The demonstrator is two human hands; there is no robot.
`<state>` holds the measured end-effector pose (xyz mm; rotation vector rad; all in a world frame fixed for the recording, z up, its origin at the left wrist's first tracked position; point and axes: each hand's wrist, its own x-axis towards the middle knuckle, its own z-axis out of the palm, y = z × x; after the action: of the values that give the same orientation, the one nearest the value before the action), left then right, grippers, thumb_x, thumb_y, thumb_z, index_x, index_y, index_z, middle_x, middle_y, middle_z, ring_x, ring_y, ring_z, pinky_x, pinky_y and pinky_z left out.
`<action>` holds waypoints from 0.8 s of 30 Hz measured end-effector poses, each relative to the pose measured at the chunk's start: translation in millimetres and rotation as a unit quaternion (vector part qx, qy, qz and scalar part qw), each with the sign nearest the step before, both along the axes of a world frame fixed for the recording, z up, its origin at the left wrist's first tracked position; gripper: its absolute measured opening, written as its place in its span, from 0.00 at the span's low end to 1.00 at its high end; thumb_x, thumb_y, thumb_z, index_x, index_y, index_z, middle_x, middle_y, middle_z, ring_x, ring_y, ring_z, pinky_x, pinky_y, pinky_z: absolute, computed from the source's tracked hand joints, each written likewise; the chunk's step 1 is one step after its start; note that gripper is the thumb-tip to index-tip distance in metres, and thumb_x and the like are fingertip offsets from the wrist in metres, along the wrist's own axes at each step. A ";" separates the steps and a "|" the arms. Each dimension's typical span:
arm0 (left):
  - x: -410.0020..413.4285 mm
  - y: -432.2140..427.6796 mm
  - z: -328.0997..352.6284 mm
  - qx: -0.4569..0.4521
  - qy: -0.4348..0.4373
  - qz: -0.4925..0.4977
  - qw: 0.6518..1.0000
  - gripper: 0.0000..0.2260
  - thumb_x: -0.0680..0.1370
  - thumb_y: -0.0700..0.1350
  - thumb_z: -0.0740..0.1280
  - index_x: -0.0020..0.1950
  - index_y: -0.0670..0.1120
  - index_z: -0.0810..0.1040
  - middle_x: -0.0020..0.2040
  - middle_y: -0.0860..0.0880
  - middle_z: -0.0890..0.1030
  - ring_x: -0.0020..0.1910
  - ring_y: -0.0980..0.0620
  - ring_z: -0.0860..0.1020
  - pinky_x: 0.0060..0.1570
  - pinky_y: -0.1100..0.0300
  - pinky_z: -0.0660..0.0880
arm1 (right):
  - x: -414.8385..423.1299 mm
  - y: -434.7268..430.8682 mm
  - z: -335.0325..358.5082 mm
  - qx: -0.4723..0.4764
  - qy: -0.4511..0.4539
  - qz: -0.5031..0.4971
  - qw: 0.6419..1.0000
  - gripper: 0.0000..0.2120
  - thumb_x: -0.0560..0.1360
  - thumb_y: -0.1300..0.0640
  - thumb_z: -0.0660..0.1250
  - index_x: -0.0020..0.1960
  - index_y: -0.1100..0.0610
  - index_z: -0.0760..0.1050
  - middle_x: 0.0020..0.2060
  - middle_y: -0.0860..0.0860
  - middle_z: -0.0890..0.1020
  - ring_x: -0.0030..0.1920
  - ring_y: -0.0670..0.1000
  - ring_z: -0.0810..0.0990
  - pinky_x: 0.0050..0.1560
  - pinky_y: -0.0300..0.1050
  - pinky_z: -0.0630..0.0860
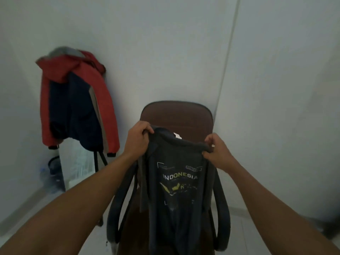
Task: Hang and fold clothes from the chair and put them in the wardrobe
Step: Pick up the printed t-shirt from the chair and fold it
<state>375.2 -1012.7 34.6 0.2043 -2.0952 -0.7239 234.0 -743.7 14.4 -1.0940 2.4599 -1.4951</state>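
T-shirt [177, 181] held up above the chair [176, 115].
Both hands [137, 139] [218, 152] clench its shoulders; folding seemingly not begun, wardrobe unseen.

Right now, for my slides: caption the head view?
The left hand and right hand hold a dark T-shirt before a brown chair.

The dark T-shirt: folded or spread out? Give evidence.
Unfolded: the dark T-shirt hangs down, print showing, left hand and right hand gripping its shoulders.
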 end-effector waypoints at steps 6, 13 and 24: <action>7.8 23.6 98.5 -0.004 0.064 -0.003 0.998 0.17 0.72 0.25 0.61 0.39 0.46 0.81 0.47 0.49 0.80 0.48 0.55 0.77 0.51 0.77 0.67 | 34.4 23.8 103.4 0.099 -0.061 0.147 0.982 0.13 0.70 0.73 0.65 0.41 0.56 0.75 0.48 0.60 0.82 0.51 0.60 0.82 0.45 0.50 0.83; 8.5 38.5 187.9 -0.031 0.131 -0.032 0.990 0.15 0.76 0.29 0.61 0.43 0.46 0.82 0.49 0.50 0.81 0.49 0.53 0.78 0.51 0.77 0.68 | 57.1 47.9 189.7 0.091 -0.041 0.114 0.988 0.08 0.73 0.68 0.73 0.48 0.58 0.85 0.46 0.53 0.85 0.50 0.49 0.83 0.44 0.36 0.78; 50.1 20.5 309.6 -0.204 0.146 -0.101 0.963 0.12 0.75 0.33 0.67 0.42 0.51 0.80 0.43 0.48 0.81 0.40 0.50 0.78 0.42 0.65 0.74 | 61.6 65.1 308.8 -0.028 0.228 -0.045 0.972 0.16 0.75 0.64 0.71 0.59 0.49 0.80 0.55 0.44 0.74 0.55 0.47 0.78 0.48 0.35 0.80</action>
<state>425.4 -992.3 344.2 -0.3314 -1.9435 -0.3937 295.6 -678.6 323.2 -1.5019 2.8060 -1.4797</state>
